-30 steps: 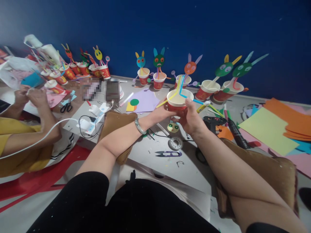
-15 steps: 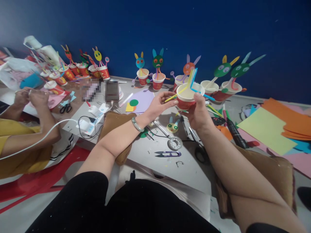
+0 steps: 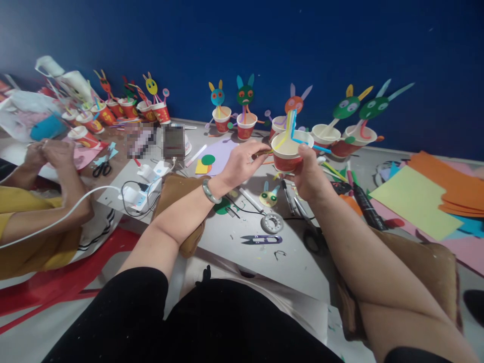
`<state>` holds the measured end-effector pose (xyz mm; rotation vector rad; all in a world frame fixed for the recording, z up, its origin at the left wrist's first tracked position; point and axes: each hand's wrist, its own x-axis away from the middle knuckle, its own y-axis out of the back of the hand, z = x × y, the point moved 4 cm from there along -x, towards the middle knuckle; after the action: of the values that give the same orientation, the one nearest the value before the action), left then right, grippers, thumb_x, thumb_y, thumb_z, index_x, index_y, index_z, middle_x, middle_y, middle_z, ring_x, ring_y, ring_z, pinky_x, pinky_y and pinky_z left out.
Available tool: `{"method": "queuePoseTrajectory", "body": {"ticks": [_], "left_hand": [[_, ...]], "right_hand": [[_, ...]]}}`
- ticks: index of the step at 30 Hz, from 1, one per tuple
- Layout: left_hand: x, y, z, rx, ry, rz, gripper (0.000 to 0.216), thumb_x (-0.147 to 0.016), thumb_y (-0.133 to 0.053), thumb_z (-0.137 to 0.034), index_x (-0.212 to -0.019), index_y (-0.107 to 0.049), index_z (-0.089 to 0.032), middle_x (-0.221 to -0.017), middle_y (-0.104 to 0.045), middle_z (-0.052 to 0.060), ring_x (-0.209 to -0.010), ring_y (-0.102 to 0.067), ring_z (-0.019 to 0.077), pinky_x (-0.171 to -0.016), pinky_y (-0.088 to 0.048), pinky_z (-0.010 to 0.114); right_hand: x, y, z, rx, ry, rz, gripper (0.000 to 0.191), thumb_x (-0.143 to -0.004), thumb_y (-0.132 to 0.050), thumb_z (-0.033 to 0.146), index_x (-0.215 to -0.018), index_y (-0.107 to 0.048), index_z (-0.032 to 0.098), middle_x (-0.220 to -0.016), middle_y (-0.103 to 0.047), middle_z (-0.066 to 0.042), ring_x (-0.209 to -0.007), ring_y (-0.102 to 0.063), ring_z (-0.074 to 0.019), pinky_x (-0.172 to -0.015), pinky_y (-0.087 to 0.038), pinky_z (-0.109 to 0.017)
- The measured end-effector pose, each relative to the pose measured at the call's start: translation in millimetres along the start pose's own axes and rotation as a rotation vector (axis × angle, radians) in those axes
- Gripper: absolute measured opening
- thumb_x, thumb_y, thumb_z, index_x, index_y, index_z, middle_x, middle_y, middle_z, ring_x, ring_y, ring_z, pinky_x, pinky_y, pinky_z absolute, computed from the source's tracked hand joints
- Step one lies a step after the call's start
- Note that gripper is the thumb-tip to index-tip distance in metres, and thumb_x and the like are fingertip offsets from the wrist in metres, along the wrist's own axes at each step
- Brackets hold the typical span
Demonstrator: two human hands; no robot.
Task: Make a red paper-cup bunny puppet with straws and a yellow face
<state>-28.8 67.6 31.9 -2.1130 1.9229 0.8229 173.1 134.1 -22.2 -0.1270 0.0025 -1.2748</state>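
Observation:
Above the table, a red paper cup (image 3: 286, 162) with a white rim is in my right hand (image 3: 309, 176), thumb at the rim and fingers around the side. Bent straws stand in the cup: a yellow straw (image 3: 289, 123) and a blue straw (image 3: 310, 146) whose end sticks out to the right. At the cup's left side, my left hand (image 3: 246, 160) has its thumb and fingertips closed on the yellow straw's outer end. Below the cup lies a yellow paper rabbit face (image 3: 268, 197) with green eyes and blue ears.
Nearby lie a tape roll (image 3: 271, 223), thread snips (image 3: 261, 240), and a black marker (image 3: 367, 207). Finished cup figures, one with a green face (image 3: 245, 95), line the blue wall. Coloured paper (image 3: 416, 201) is at right. A power strip (image 3: 145, 189) and a co-worker's hands (image 3: 56, 151) are left.
The cup has shifted slightly left in my right hand. My left hand has risen a little, and its fingertips have closed on the yellow straw's end.

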Motion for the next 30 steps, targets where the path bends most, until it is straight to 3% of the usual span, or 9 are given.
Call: {"method": "queuePoseTrajectory", "body": {"ticks": [4, 8, 14, 18, 24, 30], "left_hand": [[-5, 3, 11, -0.194, -0.206, 0.1, 0.012, -0.107, -0.069, -0.025, -0.109, -0.08, -0.021, -0.106, -0.08, 0.009, -0.103, -0.073, 0.0223, -0.098, -0.058, 0.039], [-9, 8, 19, -0.218, -0.246, 0.197, 0.02, -0.112, -0.065, -0.037, -0.113, -0.078, -0.02, -0.108, -0.081, 0.01, -0.102, -0.075, 0.0204, -0.096, -0.059, 0.037], [-14, 7, 31, 0.236, 0.002, 0.174, 0.044, -0.092, -0.091, -0.061, -0.102, -0.08, -0.019, -0.094, -0.081, 0.004, -0.082, -0.073, 0.0135, -0.08, -0.059, 0.03], [-12, 2, 28, 0.485, 0.156, 0.142, 0.051, -0.072, -0.107, -0.057, -0.097, -0.081, -0.02, -0.088, -0.079, 0.0, -0.08, -0.074, 0.012, -0.081, -0.061, 0.03], [-9, 1, 13, 0.527, 0.278, 0.081, 0.028, -0.086, -0.1, -0.042, -0.087, -0.082, -0.021, -0.082, -0.075, -0.003, -0.075, -0.068, 0.0086, -0.082, -0.06, 0.029], [-7, -3, 8, 0.553, 0.384, 0.094, 0.042, -0.091, -0.097, -0.045, -0.071, -0.07, -0.019, -0.069, -0.068, -0.005, -0.067, -0.064, 0.006, -0.074, -0.056, 0.024]], "right_hand": [[2, -1, 1, 0.034, -0.012, 0.006, 0.073, -0.08, -0.067, 0.1, -0.122, -0.08, 0.041, -0.136, -0.086, -0.009, -0.134, -0.077, -0.045, -0.092, -0.066, -0.063], [8, -7, 5, 0.058, -0.04, 0.021, 0.079, -0.08, -0.06, 0.105, -0.122, -0.08, 0.042, -0.131, -0.088, -0.009, -0.131, -0.077, -0.0461, -0.094, -0.065, -0.067], [17, -16, 16, 0.057, -0.054, 0.096, 0.089, -0.078, -0.057, 0.109, -0.128, -0.077, 0.038, -0.129, -0.088, -0.01, -0.128, -0.078, -0.0451, -0.092, -0.065, -0.064], [23, -21, 23, 0.043, -0.066, 0.147, 0.094, -0.079, -0.053, 0.11, -0.131, -0.076, 0.035, -0.121, -0.089, -0.011, -0.12, -0.08, -0.0451, -0.092, -0.065, -0.065], [29, -27, 29, 0.03, -0.091, 0.177, 0.095, -0.077, -0.053, 0.111, -0.128, -0.077, 0.034, -0.118, -0.088, -0.012, -0.121, -0.08, -0.044, -0.093, -0.065, -0.064], [34, -32, 29, -0.006, -0.153, 0.203, 0.093, -0.066, -0.064, 0.111, -0.116, -0.076, 0.034, -0.117, -0.088, -0.01, -0.121, -0.079, -0.0427, -0.094, -0.065, -0.061]]}}
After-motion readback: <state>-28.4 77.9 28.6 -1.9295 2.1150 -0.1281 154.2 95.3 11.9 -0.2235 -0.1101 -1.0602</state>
